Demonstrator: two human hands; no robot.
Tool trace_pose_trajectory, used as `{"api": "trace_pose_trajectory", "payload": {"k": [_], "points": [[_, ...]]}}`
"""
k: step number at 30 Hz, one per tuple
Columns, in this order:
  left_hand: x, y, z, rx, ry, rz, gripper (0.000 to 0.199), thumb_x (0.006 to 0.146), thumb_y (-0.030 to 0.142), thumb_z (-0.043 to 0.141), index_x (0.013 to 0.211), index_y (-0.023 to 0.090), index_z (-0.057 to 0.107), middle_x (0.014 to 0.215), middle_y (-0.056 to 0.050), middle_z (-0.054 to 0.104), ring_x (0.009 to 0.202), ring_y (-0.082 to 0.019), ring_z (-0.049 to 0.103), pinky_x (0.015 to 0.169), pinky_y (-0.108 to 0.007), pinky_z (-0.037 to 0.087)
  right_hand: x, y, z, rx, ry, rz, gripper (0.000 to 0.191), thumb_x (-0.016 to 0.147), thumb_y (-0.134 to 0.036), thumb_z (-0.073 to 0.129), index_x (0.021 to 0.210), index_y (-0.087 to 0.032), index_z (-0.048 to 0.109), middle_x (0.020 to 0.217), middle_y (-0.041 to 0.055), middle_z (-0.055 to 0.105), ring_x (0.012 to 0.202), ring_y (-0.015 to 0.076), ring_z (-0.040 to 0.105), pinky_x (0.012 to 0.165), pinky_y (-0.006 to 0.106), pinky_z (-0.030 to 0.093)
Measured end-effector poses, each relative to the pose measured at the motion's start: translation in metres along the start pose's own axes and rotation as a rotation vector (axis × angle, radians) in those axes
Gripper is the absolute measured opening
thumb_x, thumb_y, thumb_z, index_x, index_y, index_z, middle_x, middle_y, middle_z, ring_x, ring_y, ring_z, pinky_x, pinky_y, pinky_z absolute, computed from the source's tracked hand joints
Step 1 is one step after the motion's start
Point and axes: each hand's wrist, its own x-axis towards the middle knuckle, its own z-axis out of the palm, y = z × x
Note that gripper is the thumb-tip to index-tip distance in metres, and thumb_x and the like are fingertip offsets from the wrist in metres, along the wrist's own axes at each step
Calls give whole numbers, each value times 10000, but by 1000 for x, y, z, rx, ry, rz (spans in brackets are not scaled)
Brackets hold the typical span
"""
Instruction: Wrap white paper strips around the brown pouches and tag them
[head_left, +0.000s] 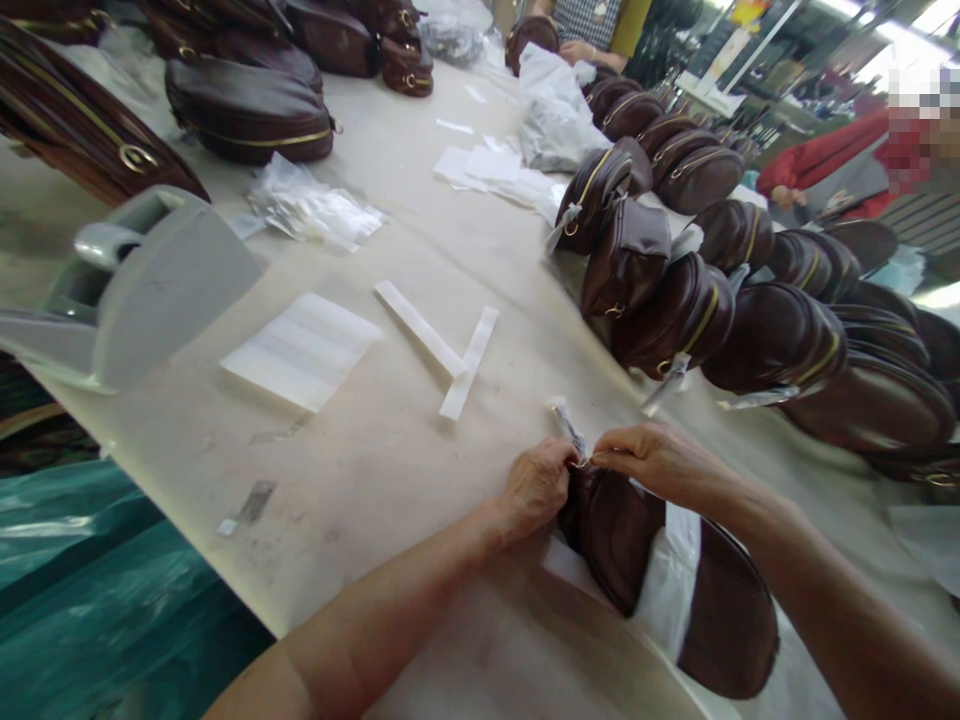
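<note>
A dark brown leather bag lies on the table in front of me, with a white wrap strip across its middle. At the bag's far end, my left hand is closed with its fingertips on the small metal fitting. Right beside it, my right hand pinches at the same spot, thumb and fingers together. A clear-wrapped piece sticks out past the fingertips. What exactly lies between the fingers of either hand is too small to make out.
Many similar brown bags stand along the right, more at the far left. White paper strips, a white sheet, plastic bags and a grey tape dispenser lie on the table. Other people work beyond.
</note>
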Motion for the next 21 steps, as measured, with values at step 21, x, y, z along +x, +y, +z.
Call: {"api": "trace_pose_trajectory", "payload": {"k": [21], "points": [[1,2,-2,17,0,-2,297,778,60,390,934,197,603,876,-26,637,801,-157,585,766,-242,453,4,-8,1,-138,-43,65,256,869,-326,475,785,-237,700,641,3,599,618,133,523,558,225,300]]}}
